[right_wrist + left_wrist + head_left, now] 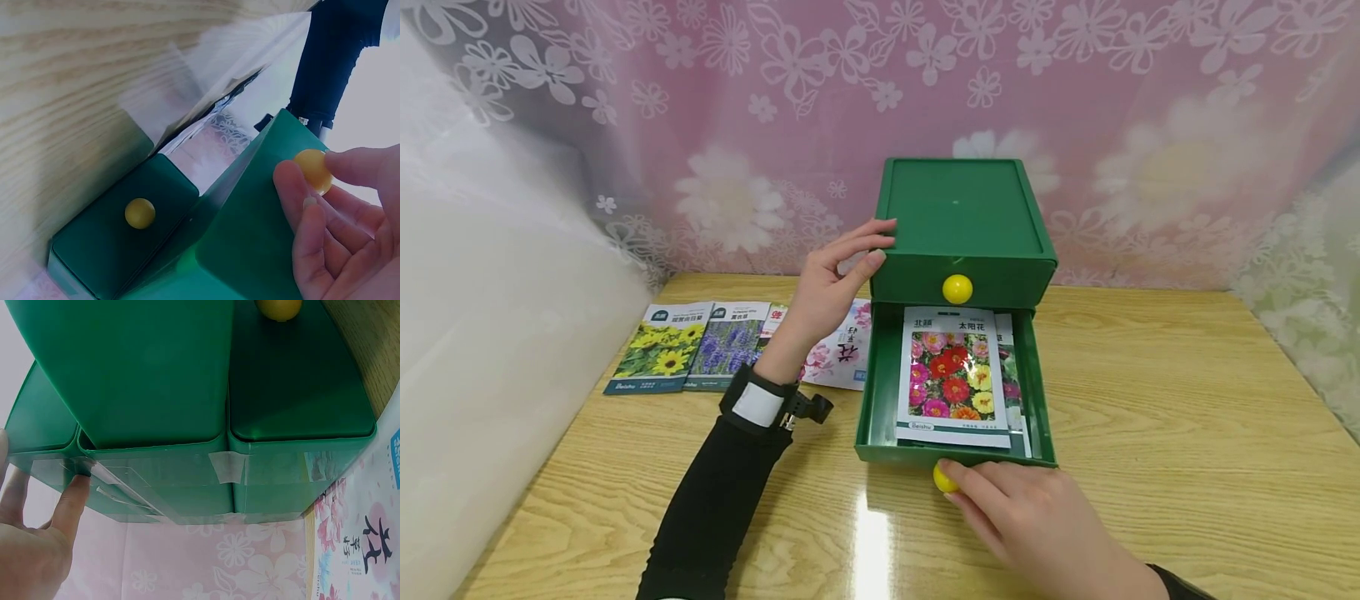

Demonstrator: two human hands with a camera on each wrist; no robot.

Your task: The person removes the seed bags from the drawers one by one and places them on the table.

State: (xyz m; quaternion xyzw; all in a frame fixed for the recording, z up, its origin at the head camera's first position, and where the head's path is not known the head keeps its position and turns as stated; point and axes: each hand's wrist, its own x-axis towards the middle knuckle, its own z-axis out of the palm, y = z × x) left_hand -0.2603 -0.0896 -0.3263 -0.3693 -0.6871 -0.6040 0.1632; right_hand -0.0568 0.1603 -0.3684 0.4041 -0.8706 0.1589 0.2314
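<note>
A green drawer cabinet (958,208) stands against the backdrop, with a drawer (886,456) below its top one pulled out. Seed packets lie in that drawer; the uppermost packet (955,375) shows red, pink and yellow flowers. My right hand (1026,508) pinches the round yellow knob (312,170) on the pulled-out drawer between thumb and fingers. My left hand (831,287) rests against the cabinet's upper left edge, fingers extended over its top and thumb at the front corner. In the left wrist view, fingertips (78,484) touch the cabinet's taped side.
Left of the cabinet, several seed packets lie overlapping on the wooden table, among them a yellow-flower packet (658,346), a purple-flower packet (730,342) and a pink one (846,350). A lower drawer with its own yellow knob (140,213) is closed. Behind hangs a pink floral curtain (775,125).
</note>
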